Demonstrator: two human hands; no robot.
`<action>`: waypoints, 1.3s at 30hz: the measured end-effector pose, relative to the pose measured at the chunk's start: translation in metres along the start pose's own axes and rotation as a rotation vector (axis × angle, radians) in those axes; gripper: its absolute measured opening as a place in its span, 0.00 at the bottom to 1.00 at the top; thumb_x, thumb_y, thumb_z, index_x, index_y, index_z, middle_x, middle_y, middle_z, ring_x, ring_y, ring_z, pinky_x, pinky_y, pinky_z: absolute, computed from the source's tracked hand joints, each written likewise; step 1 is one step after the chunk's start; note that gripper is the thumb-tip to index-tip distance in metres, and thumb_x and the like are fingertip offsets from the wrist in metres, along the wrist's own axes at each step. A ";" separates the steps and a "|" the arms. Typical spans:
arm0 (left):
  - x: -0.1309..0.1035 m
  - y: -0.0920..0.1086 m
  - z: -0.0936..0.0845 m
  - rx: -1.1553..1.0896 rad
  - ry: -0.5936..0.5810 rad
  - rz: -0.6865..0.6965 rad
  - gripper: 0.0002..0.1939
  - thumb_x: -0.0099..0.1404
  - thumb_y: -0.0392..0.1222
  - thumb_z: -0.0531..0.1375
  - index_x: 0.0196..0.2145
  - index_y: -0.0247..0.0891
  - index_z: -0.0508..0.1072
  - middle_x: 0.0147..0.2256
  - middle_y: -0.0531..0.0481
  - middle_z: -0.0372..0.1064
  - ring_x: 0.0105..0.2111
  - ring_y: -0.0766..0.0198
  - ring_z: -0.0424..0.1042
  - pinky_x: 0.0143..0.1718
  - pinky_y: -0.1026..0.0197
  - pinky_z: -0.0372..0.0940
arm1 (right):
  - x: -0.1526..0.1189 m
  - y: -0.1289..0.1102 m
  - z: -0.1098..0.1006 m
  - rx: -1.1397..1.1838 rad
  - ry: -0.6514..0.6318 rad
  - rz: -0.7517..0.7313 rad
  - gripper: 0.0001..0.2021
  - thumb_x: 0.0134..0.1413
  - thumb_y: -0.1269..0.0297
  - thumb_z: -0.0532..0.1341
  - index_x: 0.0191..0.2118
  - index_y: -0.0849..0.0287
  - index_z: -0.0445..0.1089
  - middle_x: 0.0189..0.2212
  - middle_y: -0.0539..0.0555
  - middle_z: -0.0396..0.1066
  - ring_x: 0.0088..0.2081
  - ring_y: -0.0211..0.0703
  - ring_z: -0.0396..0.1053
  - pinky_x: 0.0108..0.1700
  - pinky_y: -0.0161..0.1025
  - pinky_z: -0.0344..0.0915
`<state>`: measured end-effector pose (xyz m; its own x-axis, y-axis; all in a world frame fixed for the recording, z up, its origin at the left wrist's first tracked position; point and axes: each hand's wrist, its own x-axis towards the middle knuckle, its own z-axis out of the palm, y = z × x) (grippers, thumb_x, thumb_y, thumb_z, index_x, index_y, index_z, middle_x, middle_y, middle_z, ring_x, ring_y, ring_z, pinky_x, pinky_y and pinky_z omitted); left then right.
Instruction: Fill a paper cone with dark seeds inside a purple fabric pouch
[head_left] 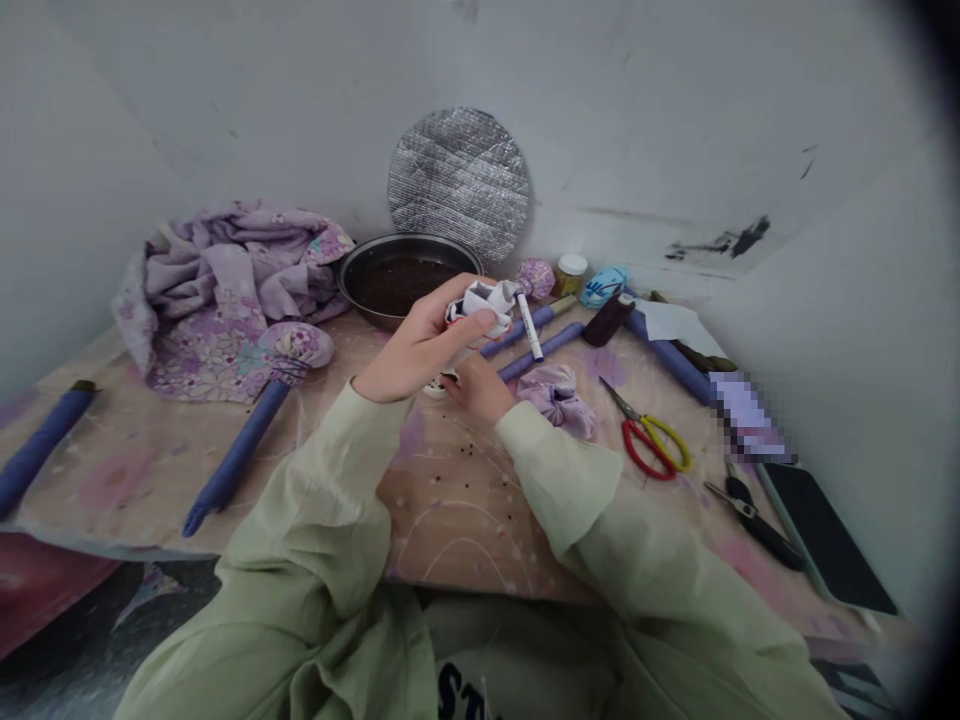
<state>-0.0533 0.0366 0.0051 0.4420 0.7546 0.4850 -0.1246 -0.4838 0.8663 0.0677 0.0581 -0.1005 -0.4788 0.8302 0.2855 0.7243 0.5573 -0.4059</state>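
Note:
My left hand (431,335) is wrapped round a crumpled white packet (489,300) with dark and red print, its top bunched open above the thumb. Just below it, my right hand (480,385) has its fingers bent together at a small white dish (441,388) with dark specks in it. What those fingers pinch, if anything, is hidden. Dark grains (469,450) lie scattered on the tabletop in front of the hands. Close to the right wrist sits a bunched piece of lilac cloth (559,400).
A dark pan (409,240) with brown contents stands behind my hands. Lilac flowered cloth (225,290) and a blue-wrapped stick with a cloth head (240,455) lie left. Rightward are scissors (649,435), pliers (757,515), a thread spool (607,320), a marker (529,328) and a phone (825,535).

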 end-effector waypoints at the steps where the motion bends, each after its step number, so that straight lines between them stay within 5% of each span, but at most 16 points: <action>1: 0.000 -0.001 0.000 -0.002 0.002 0.003 0.15 0.63 0.49 0.59 0.43 0.38 0.72 0.36 0.48 0.72 0.36 0.62 0.72 0.41 0.58 0.67 | -0.005 0.000 -0.003 0.009 -0.003 -0.003 0.12 0.57 0.71 0.55 0.46 0.64 0.67 0.47 0.62 0.69 0.49 0.48 0.64 0.50 0.42 0.59; 6: 0.000 -0.002 0.002 -0.008 0.004 -0.013 0.15 0.63 0.50 0.59 0.44 0.40 0.71 0.35 0.50 0.72 0.35 0.62 0.72 0.39 0.58 0.67 | -0.050 0.004 -0.017 0.048 -0.153 -0.083 0.06 0.57 0.71 0.58 0.35 0.61 0.73 0.35 0.54 0.73 0.40 0.40 0.69 0.44 0.36 0.62; 11: -0.001 0.000 0.006 -0.003 -0.007 -0.015 0.14 0.63 0.50 0.59 0.43 0.39 0.71 0.36 0.50 0.72 0.35 0.62 0.71 0.40 0.58 0.66 | -0.077 0.015 -0.002 0.001 -0.289 -0.124 0.06 0.55 0.73 0.61 0.35 0.60 0.76 0.33 0.54 0.75 0.39 0.40 0.69 0.44 0.37 0.61; 20: 0.000 -0.002 0.006 -0.003 -0.025 0.012 0.15 0.63 0.50 0.59 0.43 0.39 0.70 0.35 0.50 0.71 0.34 0.63 0.71 0.39 0.59 0.67 | -0.081 0.011 0.006 -0.206 -0.324 -0.175 0.11 0.62 0.70 0.53 0.41 0.65 0.72 0.40 0.61 0.72 0.43 0.47 0.65 0.45 0.42 0.59; 39: 0.001 -0.004 0.006 0.003 -0.044 0.057 0.14 0.64 0.48 0.58 0.43 0.38 0.70 0.37 0.50 0.72 0.35 0.63 0.72 0.39 0.59 0.68 | -0.080 0.005 -0.001 -0.371 -0.375 -0.286 0.11 0.63 0.68 0.51 0.39 0.64 0.71 0.38 0.60 0.71 0.43 0.46 0.66 0.44 0.42 0.60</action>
<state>-0.0472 0.0365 0.0011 0.4729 0.7056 0.5278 -0.1479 -0.5269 0.8370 0.1104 -0.0055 -0.1249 -0.7739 0.6331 -0.0145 0.6332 0.7739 -0.0087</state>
